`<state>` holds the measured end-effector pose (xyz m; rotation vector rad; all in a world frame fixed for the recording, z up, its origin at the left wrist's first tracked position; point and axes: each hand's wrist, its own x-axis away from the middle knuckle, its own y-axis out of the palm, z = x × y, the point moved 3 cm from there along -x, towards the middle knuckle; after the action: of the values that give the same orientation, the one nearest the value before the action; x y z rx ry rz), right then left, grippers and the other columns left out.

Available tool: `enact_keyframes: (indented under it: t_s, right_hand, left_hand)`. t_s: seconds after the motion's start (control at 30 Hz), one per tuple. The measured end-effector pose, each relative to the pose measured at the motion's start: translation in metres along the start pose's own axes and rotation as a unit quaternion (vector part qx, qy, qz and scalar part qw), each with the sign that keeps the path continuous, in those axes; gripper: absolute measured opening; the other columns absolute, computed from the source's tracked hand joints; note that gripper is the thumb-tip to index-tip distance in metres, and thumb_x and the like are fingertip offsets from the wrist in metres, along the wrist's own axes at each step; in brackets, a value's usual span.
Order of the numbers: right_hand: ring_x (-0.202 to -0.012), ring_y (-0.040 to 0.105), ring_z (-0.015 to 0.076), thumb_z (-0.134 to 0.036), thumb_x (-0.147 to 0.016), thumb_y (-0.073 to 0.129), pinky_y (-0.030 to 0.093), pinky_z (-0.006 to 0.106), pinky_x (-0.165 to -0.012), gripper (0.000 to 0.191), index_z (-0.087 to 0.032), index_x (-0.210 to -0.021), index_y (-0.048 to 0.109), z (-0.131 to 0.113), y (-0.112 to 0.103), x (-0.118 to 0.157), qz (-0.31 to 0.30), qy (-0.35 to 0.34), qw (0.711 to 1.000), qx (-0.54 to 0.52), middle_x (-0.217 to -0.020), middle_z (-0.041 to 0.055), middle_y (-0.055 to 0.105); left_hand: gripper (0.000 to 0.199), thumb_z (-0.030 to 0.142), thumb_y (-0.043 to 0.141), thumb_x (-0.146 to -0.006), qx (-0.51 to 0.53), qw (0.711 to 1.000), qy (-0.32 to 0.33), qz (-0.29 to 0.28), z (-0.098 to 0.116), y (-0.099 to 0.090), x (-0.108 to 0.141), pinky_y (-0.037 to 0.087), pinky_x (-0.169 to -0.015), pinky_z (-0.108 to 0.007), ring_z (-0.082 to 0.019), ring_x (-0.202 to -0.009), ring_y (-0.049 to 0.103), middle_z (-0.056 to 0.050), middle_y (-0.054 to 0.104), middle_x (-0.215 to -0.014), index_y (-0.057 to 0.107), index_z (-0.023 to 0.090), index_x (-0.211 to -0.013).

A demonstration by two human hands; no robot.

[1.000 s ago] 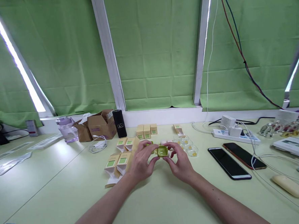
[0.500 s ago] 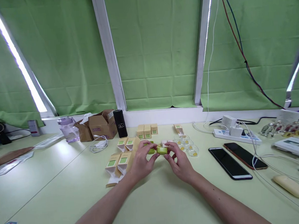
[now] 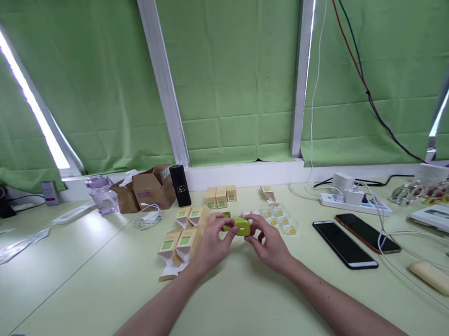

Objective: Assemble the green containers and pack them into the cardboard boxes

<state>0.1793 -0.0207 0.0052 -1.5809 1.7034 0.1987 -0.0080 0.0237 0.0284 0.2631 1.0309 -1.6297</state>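
Note:
A small, glossy green case (image 3: pixel 242 226) with rounded corners is between my two hands above the table. Thumb and fingers of my left hand (image 3: pixel 216 242) pinch its left side, while my right hand (image 3: pixel 270 240) grips the right end with its fingertips. Behind my left fingers another green piece (image 3: pixel 226 215) partly shows. Small white items (image 3: pixel 250 213) are just past my right fingers, partly covered. To the right lie clear plastic pods (image 3: pixel 283 219) with yellow bits inside. Open kraft boxes (image 3: pixel 185 241) with green labels stand left of my left hand.
Closed kraft boxes (image 3: pixel 220 196) stand at the back, near a black cylinder (image 3: pixel 180 186) and a cardboard carton (image 3: pixel 154 188). On the right are two phones (image 3: pixel 345 244), a power strip (image 3: pixel 354 204) and loose white cables. A purple bottle (image 3: pixel 102 195) stands at the left.
The green case has turned in my fingers; its top looked raised with a gold bit showing, and now a smooth, taller face shows. Another person's hand has left the table's left side.

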Motion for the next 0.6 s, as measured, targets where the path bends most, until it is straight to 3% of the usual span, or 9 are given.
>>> enact_keyframes:
  t_s: [0.27, 0.6]
  right_hand:
    - [-0.078, 0.064, 0.0177, -0.022, -0.087, 0.065, 0.052, 0.026, -0.061, 0.045, -0.029, -0.131, 0.057, 0.0003, -0.0001, -0.0027, -0.004, 0.036, 0.998, -0.046, -0.086, 0.0001, 0.066]
    - [-0.093, 0.059, 0.0196, -0.030, -0.087, 0.066, 0.053, 0.027, -0.065, 0.038, -0.027, -0.125, 0.058, -0.0052, -0.0047, -0.0041, 0.013, 0.052, 0.993, -0.108, -0.111, 0.0062, 0.061]
  left_hand:
    - [0.027, 0.038, 0.051, -0.103, -0.029, 0.999, 0.014, -0.013, 0.0019, -0.0024, -0.0003, 0.055, -0.086, -0.039, -0.025, -0.106, 0.062, -0.009, 0.061, -0.099, 0.068, 0.020, -0.093]
    - [0.012, 0.024, 0.056, -0.098, -0.015, 0.999, 0.025, -0.027, 0.0022, -0.0001, 0.0007, 0.055, -0.088, -0.038, -0.024, -0.109, 0.060, -0.008, 0.061, -0.102, 0.068, 0.021, -0.096]
